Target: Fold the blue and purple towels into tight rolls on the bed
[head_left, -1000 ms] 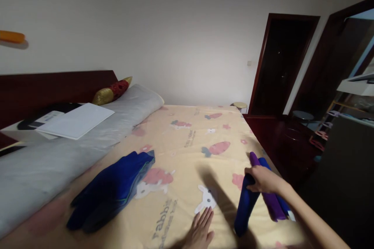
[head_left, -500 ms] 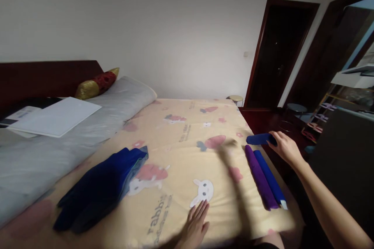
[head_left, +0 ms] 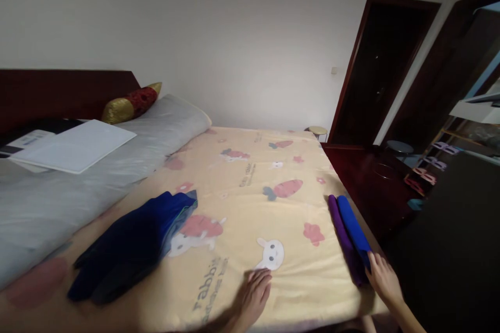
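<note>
My right hand (head_left: 383, 277) grips the near end of a bright blue cloth roll (head_left: 352, 225) on the right edge of the bed. Tight against its left side lies a purple cloth roll (head_left: 344, 242), roughly parallel. A second blue roll, if it lies underneath, is hidden. My left hand (head_left: 255, 294) rests on the patterned bed sheet (head_left: 242, 208) beside a printed white rabbit, fingers extended and holding nothing. Further left, a loose heap of dark blue cloth (head_left: 128, 247) is spread on the sheet.
A grey bolster-like bundle (head_left: 117, 166) runs along the headboard side, with a white flat board (head_left: 78, 145) and a red-gold cushion (head_left: 133, 104) on it. Beyond the bed's right edge are stools, a shoe rack (head_left: 429, 161) and a dark cabinet-like block (head_left: 449, 234).
My right hand has brought the blue roll from the air down beside the purple roll, moving nearer to me. My left hand stays on the sheet, its fingers a little more bent.
</note>
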Tool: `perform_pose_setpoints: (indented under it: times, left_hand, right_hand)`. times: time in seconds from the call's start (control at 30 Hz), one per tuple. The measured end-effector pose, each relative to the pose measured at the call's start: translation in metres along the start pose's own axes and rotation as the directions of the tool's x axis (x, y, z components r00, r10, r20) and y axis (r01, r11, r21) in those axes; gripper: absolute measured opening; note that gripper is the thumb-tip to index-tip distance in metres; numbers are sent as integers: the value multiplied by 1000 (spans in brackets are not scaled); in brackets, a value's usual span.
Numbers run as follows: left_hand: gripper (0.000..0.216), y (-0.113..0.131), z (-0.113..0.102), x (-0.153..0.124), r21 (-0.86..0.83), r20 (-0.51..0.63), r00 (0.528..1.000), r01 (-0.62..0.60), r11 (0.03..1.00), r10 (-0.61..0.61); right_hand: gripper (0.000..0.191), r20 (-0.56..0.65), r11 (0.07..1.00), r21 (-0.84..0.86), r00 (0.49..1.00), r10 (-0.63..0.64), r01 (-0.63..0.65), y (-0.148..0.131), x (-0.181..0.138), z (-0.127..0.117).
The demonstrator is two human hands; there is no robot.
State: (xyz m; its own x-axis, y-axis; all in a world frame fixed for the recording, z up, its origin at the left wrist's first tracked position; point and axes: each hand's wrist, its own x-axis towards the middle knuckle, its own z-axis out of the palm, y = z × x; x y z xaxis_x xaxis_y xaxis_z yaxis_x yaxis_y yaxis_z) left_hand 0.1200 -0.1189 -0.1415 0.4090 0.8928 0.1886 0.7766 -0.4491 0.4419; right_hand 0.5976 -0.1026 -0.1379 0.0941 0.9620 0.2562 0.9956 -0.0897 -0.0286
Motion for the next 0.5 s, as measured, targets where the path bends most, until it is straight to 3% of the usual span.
perform_pose_setpoints:
  times: [0.13,0.23,0.33,0.43,0.5]
  left_hand:
    - [37,-18,-19,8,58,-134,989,65,996,-57]
    - [35,-55,-48,17,206,-201,954,262,943,-221]
    - [38,-106,-88,12,280,-332,842,518,808,-425]
    - [42,-152,-121,-16,327,-466,705,699,636,-535]
    - [42,-171,-134,-42,356,-493,676,731,583,-548]
  right_hand:
    - [50,49,999,54,999,4,-7,-6,-8,-3]
    - [48,24,997,71,999,-23,22,-1,-13,-3]
    - [52,-3,993,118,1000,-15,15,8,-12,-2]
    - [69,39,964,220,989,145,-150,11,0,2]
    - [84,88,923,283,965,245,-260,6,12,5]
